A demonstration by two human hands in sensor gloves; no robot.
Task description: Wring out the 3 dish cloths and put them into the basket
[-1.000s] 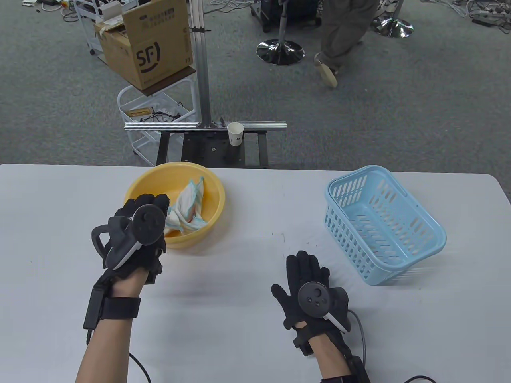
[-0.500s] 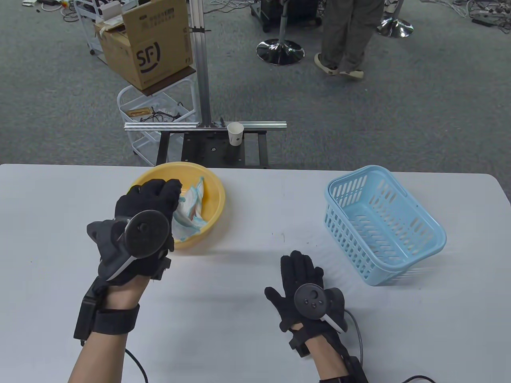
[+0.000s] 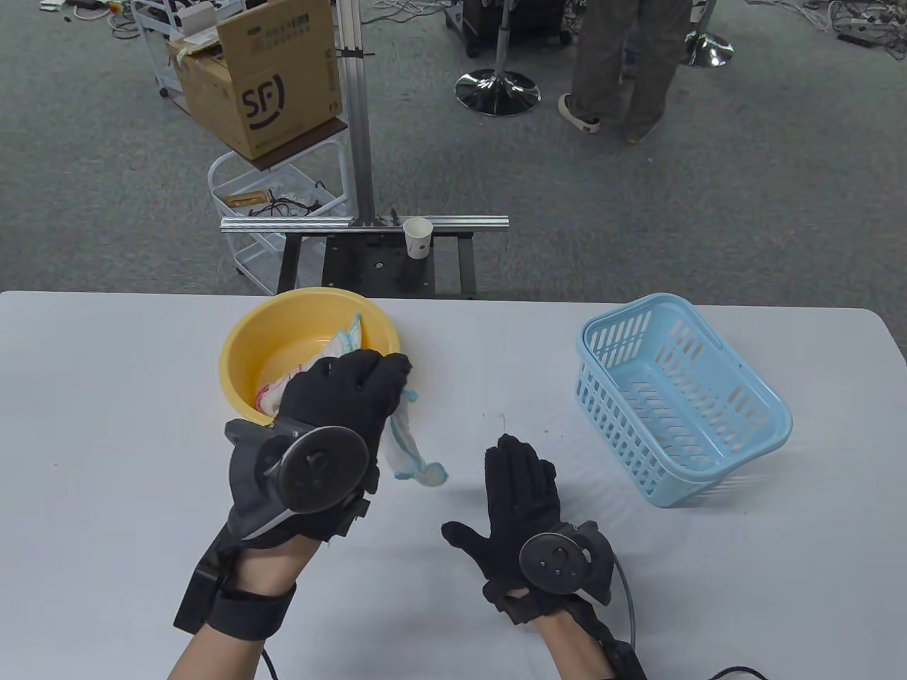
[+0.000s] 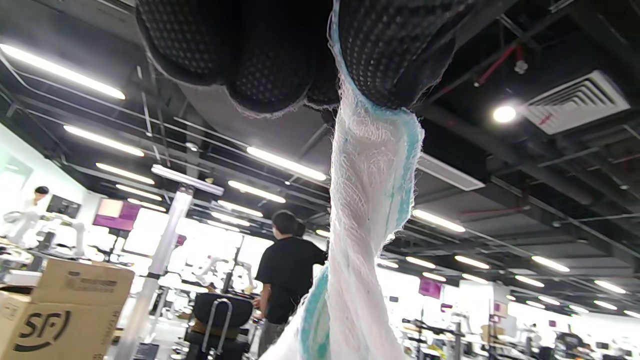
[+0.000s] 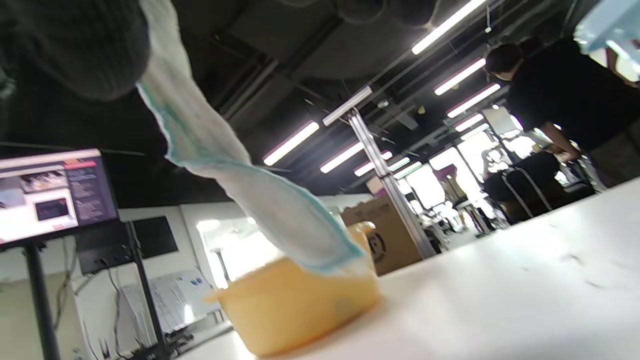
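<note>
My left hand (image 3: 347, 397) grips a white dish cloth with blue edging (image 3: 407, 453), lifted over the front right rim of the yellow bowl (image 3: 244, 354); the cloth hangs down from my curled fingers (image 4: 370, 200). More cloths lie in the bowl (image 3: 344, 340), one with red edging (image 3: 266, 397). My right hand (image 3: 521, 489) hovers open, fingers spread, just right of the hanging cloth. The light blue basket (image 3: 751, 418) stands at the right with nothing in it. In the right wrist view the cloth (image 5: 240, 185) dangles above the bowl (image 5: 300, 305).
A paper cup (image 3: 417, 237) stands on a metal frame behind the table. A cardboard box (image 3: 258, 78) and a wire cart sit at the back left. A person (image 3: 623, 64) stands on the carpet beyond.
My left hand has pulled a blue-edged cloth out of the bowl, moving right and toward me. My right hand has shifted slightly left toward it. The person behind has stepped right.
</note>
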